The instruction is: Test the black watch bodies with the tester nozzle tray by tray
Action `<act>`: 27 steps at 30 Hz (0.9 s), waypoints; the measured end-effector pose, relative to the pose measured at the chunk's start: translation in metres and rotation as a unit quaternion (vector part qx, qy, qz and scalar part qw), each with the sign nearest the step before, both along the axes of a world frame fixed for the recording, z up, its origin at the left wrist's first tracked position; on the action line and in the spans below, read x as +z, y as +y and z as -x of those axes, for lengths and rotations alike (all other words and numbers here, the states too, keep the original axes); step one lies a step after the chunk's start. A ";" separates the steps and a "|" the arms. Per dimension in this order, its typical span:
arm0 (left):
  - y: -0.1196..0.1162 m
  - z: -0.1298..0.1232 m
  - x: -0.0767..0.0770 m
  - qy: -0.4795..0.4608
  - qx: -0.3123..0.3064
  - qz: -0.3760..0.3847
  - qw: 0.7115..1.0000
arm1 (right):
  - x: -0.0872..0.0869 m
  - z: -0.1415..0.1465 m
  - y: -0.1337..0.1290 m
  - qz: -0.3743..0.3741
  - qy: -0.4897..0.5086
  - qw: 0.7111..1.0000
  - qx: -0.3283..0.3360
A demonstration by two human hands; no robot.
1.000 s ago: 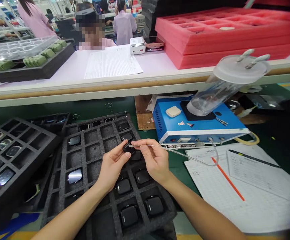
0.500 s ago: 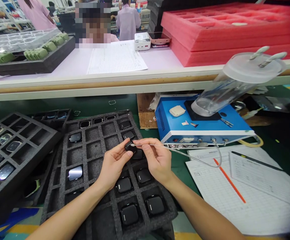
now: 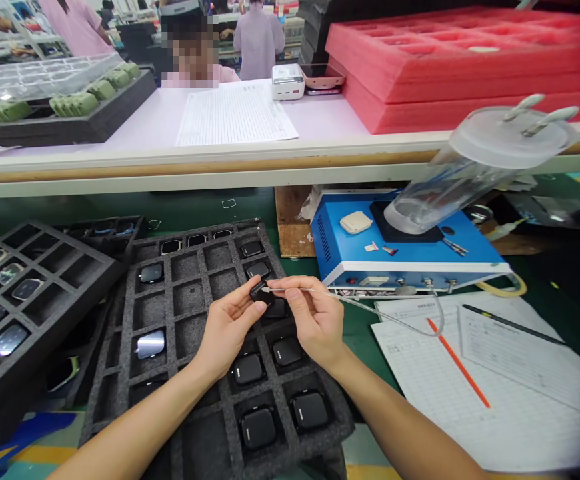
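Observation:
My left hand (image 3: 233, 327) pinches a small black watch case (image 3: 259, 291) between thumb and fingers, tilted on its side. Closed around a thin clear tube (image 3: 380, 312), my right hand (image 3: 316, 321) keeps the tube's pale tip against the edge of the case. From there the tube loops to the front of a blue box (image 3: 410, 257). Both hands are above a dark foam tray (image 3: 190, 350), whose compartments hold several black watch cases, such as one nearest me (image 3: 259, 427), and a shiny watch piece (image 3: 151, 344).
Tilted at the left is another foam tray (image 3: 77, 267) with watch parts. A clear cylinder (image 3: 435, 180) and a cream watch case (image 3: 356, 222) stand on the blue box. Papers (image 3: 420, 373) with an orange stick (image 3: 457, 363) lie right. Red foam trays (image 3: 400, 80) fill the shelf; people work beyond.
The view has shifted very slightly. Both hands keep the same hold, with the tube tip still at the watch case.

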State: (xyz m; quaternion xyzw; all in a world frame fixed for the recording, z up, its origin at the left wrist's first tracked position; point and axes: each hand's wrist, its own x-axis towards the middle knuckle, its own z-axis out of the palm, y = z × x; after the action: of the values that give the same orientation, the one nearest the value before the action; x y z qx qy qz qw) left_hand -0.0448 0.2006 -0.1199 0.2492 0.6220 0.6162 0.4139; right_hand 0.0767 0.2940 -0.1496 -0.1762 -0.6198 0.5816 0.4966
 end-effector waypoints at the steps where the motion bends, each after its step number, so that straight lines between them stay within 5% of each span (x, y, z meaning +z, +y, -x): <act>1: 0.000 0.000 0.000 0.000 0.000 -0.001 1.000 | 0.000 0.000 0.000 -0.001 -0.001 1.000 -0.001; 27: 0.006 0.008 -0.003 0.045 0.013 0.044 0.998 | 0.006 0.004 0.009 -0.022 -0.021 1.000 0.002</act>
State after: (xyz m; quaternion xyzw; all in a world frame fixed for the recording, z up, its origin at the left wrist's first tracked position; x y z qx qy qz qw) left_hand -0.0527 0.2064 -0.1232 0.2499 0.6698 0.5815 0.3881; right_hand 0.0723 0.3033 -0.1434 -0.1760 -0.6430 0.5646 0.4866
